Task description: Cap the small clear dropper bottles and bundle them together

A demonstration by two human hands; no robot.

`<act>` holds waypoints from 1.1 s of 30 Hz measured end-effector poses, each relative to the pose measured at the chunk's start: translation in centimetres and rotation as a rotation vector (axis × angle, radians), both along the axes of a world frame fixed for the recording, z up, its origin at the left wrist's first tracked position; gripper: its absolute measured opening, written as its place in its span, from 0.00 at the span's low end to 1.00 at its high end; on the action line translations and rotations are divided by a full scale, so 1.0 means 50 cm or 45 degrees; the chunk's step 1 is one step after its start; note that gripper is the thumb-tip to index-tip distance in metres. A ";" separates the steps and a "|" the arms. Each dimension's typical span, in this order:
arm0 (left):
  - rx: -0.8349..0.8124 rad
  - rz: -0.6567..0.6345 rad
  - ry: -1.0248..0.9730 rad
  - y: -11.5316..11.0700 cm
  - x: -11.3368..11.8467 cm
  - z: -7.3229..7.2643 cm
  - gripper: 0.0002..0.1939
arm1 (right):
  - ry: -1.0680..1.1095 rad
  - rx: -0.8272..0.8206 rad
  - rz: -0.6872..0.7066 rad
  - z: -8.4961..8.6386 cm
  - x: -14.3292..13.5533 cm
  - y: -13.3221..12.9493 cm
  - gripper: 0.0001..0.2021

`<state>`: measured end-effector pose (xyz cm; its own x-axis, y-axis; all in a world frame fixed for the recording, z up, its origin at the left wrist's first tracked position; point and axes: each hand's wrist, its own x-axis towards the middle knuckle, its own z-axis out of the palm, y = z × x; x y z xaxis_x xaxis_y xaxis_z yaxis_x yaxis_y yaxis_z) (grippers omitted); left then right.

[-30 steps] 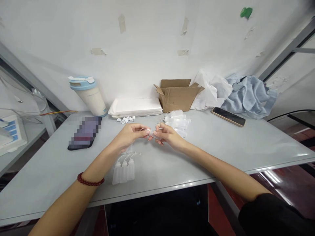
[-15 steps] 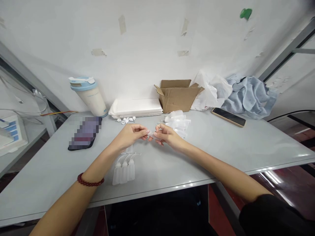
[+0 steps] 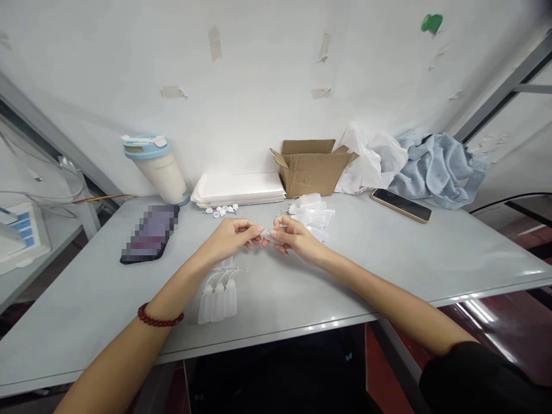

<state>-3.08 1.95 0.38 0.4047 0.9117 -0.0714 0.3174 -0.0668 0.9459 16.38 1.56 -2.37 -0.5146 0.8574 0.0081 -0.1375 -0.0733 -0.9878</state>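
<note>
"Loc?"
"Small translucent white plastic piece is btwn L hand & R hand, both closed on it in a pinch."
"Long axis?"
"Approx. L–R, I'd guess; mostly hidden."
"Nearer hand?"
"Neither, abt equal. Heap of frosted-white, tube-like plastic bottles lies just past R hand, far side."

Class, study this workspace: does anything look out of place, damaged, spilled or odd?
I see no spill; three bottles lie side by side. The wall looks odd: tape scraps cling to it, holding nothing up. The blue cloth lies crumpled at right.
</note>
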 end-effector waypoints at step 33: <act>0.031 0.141 -0.100 0.000 0.011 -0.004 0.17 | -0.368 0.378 -0.264 0.002 0.006 0.001 0.13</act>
<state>-2.54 1.97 0.16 0.3047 0.9522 -0.0208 0.2493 -0.0586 0.9666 16.67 1.60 -2.26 -0.3499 0.9247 0.1499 0.1649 0.2183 -0.9619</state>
